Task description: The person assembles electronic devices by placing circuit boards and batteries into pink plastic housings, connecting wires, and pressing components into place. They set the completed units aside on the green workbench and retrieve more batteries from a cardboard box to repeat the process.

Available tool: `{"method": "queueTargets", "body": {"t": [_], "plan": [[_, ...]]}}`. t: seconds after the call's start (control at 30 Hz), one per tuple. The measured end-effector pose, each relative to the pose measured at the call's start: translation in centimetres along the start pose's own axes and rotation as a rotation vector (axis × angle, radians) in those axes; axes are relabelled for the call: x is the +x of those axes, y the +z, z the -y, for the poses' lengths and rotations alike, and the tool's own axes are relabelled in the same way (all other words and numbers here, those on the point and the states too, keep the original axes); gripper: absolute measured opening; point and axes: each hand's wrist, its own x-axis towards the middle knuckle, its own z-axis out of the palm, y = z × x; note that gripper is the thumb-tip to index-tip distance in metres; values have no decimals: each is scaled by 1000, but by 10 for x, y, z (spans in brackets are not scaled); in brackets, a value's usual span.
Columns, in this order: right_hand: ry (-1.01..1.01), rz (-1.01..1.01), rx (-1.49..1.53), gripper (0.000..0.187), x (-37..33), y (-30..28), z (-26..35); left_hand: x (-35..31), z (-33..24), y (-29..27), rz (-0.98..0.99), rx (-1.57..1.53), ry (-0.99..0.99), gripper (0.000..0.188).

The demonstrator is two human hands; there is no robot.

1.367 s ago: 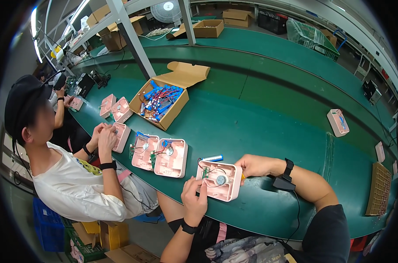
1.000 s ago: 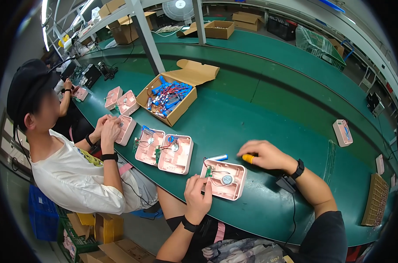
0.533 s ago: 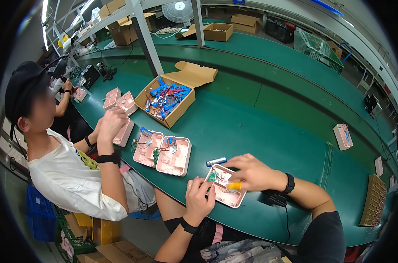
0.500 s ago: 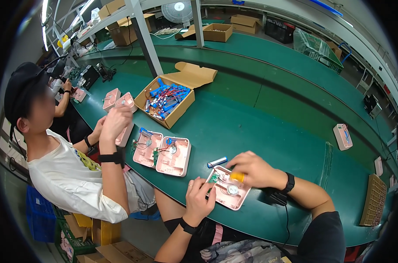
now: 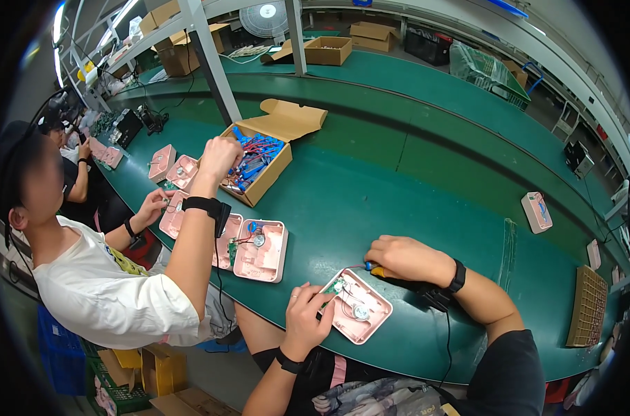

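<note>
1. Here we are at the green worktable, and right before us sits an open pink housing, lying tilted askew near the table's front edge, its hollow side facing up.
2. On its left side, our left hand has the fingers loosely bent, fingertips meeting the rim by the green circuit board; it steadies rather than clasps, and we can't tell whether the board itself is pinched.
3. Over to our right hand, beyond the housing's upper right corner: fingers curled closed around a blue battery cell, only its end peeking out, with an orange finger cover just beneath.
4. A thin wire spans the gap, running from the housing to that cell!
5. Inside the housing, we spot a round silver part toward the lower right.
6. To our left, a second pink housing lies open, well apart from ours.
7. And beyond it, a co-worker's hand is at the cardboard box of blue cells; we can't tell what those fingers hold.
</note>
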Motion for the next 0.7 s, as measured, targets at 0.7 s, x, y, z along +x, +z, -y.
{"method": "queueTargets", "body": {"t": [0.7], "plan": [[-157,-233,-38,43,-3,-1,46,7,-4,1,-1,12,-9,12]]}}
